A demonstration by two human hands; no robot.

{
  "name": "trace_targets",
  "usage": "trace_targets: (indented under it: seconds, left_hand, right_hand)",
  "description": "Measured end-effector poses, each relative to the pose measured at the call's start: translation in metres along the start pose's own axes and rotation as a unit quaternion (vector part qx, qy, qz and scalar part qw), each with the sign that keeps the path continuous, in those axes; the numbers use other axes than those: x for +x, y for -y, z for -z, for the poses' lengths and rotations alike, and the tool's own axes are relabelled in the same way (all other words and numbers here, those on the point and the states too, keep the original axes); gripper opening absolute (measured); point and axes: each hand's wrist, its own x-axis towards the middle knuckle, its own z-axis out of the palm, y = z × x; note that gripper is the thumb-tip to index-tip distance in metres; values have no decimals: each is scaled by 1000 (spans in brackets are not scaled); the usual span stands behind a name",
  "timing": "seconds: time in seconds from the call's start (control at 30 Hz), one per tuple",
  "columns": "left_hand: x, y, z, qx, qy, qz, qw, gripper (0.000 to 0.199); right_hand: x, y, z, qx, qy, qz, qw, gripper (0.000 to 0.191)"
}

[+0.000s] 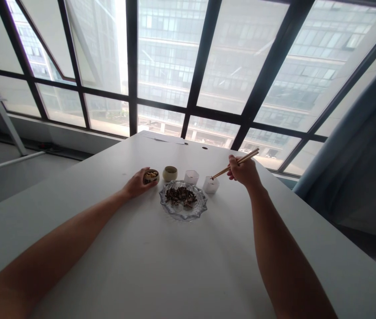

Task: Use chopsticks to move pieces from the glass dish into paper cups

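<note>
My left hand (pixel 139 183) is wrapped round a small dark patterned cup (pixel 151 180) with pale yellowish pieces in it. A pair of wooden chopsticks (pixel 223 171) is gripped in my right hand (pixel 242 170), tips pointing down left over the rim of a whitish translucent cup (pixel 211 186). Something tiny and dark shows at the tips, too small to name. Between my hands sits a scalloped clear glass plate (pixel 183 215) heaped with dark brown, stick-like dried pieces (pixel 180 195). Behind it stand a cream-coloured cup (pixel 170 174) and a second translucent cup (pixel 191 177).
The white table (pixel 174 270) stretches to tall, dark-framed windows (pixel 188 106). Two dark round spots and a pale flat sheet (pixel 164 139) lie near its far edge. A blue-grey curtain (pixel 357 133) hangs at right. A white-legged table (pixel 10 126) stands at left.
</note>
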Motion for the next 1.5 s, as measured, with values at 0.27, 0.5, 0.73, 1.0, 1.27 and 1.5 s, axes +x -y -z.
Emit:
trace_targets:
  seconds: [0.27, 0.5, 0.73, 1.0, 1.27, 1.5]
  left_hand:
    - [0, -5, 0, -3, 10, 7, 1000, 84]
    - [1, -1, -2, 0, 4, 11, 1000, 84]
    - [0, -1, -1, 1, 8, 3, 1000, 82]
    - [0, -2, -1, -2, 5, 1, 1000, 82]
    - [0, -1, -2, -6, 2, 1, 1000, 81]
    - [1, 2, -3, -6, -2, -9, 1000, 81]
  right_hand:
    - [2, -2, -1, -36, 0, 23, 999, 45]
    - [-9, 21, 0, 78, 215, 69, 971, 63]
    - [-18, 21, -33, 67, 358, 38, 930, 55]
    - [-20, 27, -46, 137, 233, 72, 960, 54]
    - [-24, 35, -22, 13, 261, 85, 961, 48]
    - [-24, 32, -29, -25, 296, 118, 948, 48]
